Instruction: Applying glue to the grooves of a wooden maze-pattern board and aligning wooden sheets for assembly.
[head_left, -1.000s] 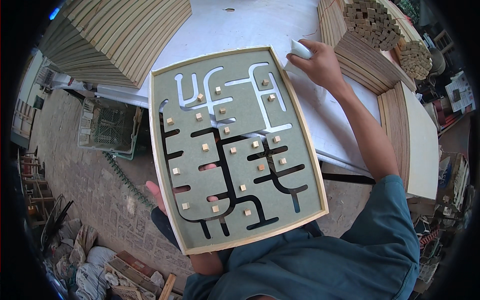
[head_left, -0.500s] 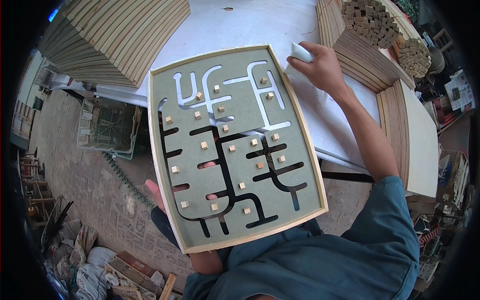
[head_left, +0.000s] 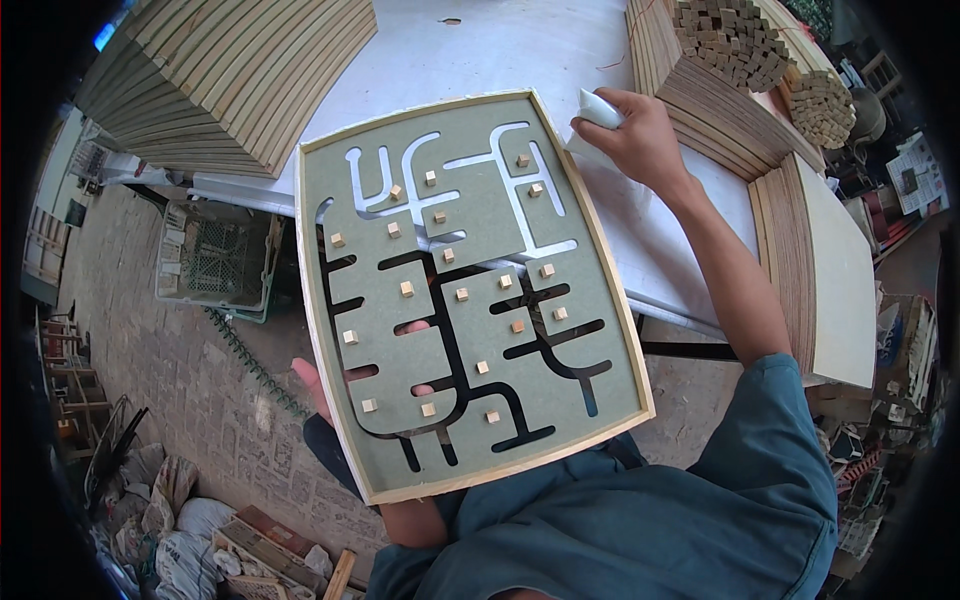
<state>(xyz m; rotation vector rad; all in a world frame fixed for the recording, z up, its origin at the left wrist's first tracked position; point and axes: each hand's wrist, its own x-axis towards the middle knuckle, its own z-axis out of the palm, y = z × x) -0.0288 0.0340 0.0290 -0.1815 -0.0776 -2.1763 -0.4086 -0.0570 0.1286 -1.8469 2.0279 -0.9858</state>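
Holding: left hand (head_left: 312, 384) beneath, fingertips (head_left: 415, 327) showing through slots, overall spread hidden; right hand (head_left: 645, 135), upper right, fingers curled around a white, tapering, soft-looking pouch (head_left: 603, 110).
Slotted board: matte grey-green panel with curved cut-outs and pale wooden rim (head_left: 480, 325), mid-frame.
Cubes: small, pale, sharp-edged wooden blocks (head_left: 406, 289) across it.
Change: slight drift of view over the last second, cubes unmoved on the board; seemingly a steady pause.

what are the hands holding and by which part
Left hand: grey rectangular wood-framed board, by its underside. Right hand: white tapered object, exact part unclear.
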